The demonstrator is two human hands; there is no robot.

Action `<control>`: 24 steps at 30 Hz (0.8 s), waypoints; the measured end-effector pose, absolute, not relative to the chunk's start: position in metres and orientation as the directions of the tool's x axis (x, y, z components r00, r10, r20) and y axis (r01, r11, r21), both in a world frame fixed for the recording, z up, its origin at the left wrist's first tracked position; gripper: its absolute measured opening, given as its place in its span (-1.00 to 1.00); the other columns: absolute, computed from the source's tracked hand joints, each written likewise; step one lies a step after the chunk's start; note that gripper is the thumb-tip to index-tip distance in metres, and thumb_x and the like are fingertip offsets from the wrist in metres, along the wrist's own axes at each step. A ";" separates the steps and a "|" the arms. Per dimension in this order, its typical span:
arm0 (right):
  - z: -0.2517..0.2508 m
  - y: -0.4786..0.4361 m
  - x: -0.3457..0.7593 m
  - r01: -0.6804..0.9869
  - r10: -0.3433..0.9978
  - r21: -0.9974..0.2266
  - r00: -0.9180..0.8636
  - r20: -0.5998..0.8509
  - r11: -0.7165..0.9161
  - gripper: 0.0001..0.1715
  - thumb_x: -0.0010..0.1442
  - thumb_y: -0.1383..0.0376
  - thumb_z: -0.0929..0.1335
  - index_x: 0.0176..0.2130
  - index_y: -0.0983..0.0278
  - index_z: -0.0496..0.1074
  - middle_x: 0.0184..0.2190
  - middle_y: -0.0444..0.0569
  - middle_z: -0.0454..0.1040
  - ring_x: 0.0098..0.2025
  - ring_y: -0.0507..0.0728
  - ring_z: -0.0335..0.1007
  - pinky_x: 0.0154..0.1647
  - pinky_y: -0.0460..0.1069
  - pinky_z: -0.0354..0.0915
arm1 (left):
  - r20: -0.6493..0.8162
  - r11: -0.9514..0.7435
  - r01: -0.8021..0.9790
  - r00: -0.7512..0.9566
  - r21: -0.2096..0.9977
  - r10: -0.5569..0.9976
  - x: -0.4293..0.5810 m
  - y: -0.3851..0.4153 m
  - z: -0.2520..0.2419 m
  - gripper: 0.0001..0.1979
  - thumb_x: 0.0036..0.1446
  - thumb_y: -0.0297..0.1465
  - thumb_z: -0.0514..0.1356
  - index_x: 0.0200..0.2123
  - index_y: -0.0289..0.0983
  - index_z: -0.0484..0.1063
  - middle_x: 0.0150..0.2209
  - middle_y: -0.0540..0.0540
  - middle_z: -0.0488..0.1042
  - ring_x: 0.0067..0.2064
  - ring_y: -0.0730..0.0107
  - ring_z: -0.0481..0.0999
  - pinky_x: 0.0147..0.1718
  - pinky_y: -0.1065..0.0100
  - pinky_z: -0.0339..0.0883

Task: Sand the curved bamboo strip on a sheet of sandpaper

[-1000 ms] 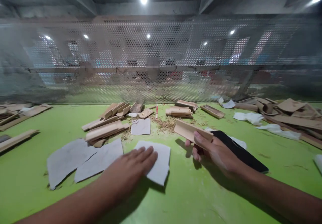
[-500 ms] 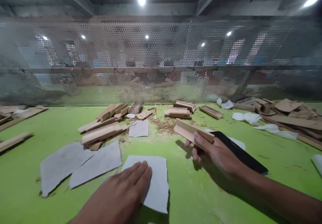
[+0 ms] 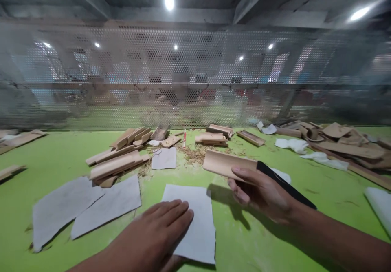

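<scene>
Where the mesh panel [image 3: 152, 68] blurs the view: shapes behind it are unclear.
Left hand [image 3: 165, 229]: unclenched grip, fingers straight and together on a white sheet [image 3: 200, 231], thumb mostly hidden.
Right hand [image 3: 262, 192]: grip closed, thumb against fingers, pinching a wooden piece [image 3: 226, 162].
Wooden piece: pale, smooth, trough-like, raised above the green bench [image 3: 238, 249], its held end partly covered.

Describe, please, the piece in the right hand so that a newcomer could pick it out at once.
On the green table, in front of the perforated screen, find the right hand. It holds a long, smooth tan piece by one end. Unlike the similar tan pieces behind it, this one is raised off the surface, casting a shadow below.
</scene>
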State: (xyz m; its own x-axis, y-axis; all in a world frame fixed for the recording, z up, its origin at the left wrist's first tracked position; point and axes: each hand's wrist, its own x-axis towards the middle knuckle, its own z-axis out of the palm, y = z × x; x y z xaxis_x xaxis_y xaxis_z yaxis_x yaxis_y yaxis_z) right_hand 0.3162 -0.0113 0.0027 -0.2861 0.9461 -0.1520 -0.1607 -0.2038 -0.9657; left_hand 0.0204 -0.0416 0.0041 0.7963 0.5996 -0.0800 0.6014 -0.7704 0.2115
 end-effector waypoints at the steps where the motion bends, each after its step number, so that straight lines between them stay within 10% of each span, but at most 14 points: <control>1: 0.004 -0.011 0.317 -0.182 0.941 -0.958 -0.297 -0.160 -0.221 -0.43 0.20 -0.09 0.45 -0.54 0.31 0.55 -0.71 -0.12 0.31 -0.60 0.03 0.17 -0.50 -0.06 0.18 | -0.072 -0.771 0.596 0.799 0.225 0.597 0.020 -0.041 0.004 -0.36 0.36 -0.15 0.24 0.40 -0.26 0.26 0.39 -0.28 0.23 0.36 -0.16 0.30 0.33 -0.08 0.22; 6: 0.006 -0.016 0.319 -0.218 0.927 -0.946 -0.340 -0.156 -0.239 -0.43 0.22 -0.08 0.41 -0.53 0.32 0.59 -0.74 -0.11 0.31 -0.62 0.05 0.15 -0.49 -0.04 0.18 | -0.048 -0.776 0.583 0.806 0.240 0.590 0.015 -0.038 0.006 -0.22 0.38 0.15 0.08 0.40 -0.28 0.25 0.39 -0.30 0.24 0.37 -0.21 0.29 0.32 -0.11 0.22; 17: 0.010 -0.025 0.313 -0.214 0.903 -0.944 -0.402 -0.151 -0.252 -0.41 0.12 -0.10 0.43 -0.61 0.31 0.57 -0.73 -0.10 0.32 -0.70 -0.01 0.06 -0.56 -0.05 0.09 | 0.023 -0.736 0.601 0.769 0.312 0.638 0.019 -0.038 0.004 -0.53 0.41 -0.13 0.21 0.28 -0.18 0.38 0.28 -0.23 0.42 0.20 -0.11 0.47 0.16 -0.02 0.40; 24: 0.008 -0.020 0.312 0.265 0.905 -0.961 -0.424 -0.043 0.078 -0.51 0.31 -0.07 0.38 -0.29 0.26 0.65 -0.52 -0.03 0.54 -0.64 0.04 0.27 -0.54 -0.04 0.24 | -0.112 -0.597 0.717 0.669 0.361 0.735 0.008 -0.032 -0.004 -0.16 0.35 0.02 0.21 0.51 -0.15 -0.03 0.51 -0.20 -0.06 0.49 -0.15 -0.02 0.40 -0.18 -0.03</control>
State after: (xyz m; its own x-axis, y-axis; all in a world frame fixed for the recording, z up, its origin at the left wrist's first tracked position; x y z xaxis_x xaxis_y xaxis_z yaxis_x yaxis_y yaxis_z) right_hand 0.3116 -0.0200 0.0084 -0.4241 0.9046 -0.0432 0.2645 0.0781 -0.9612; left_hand 0.0080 -0.0318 -0.0038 0.6686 0.7352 -0.1116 0.7165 -0.5967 0.3613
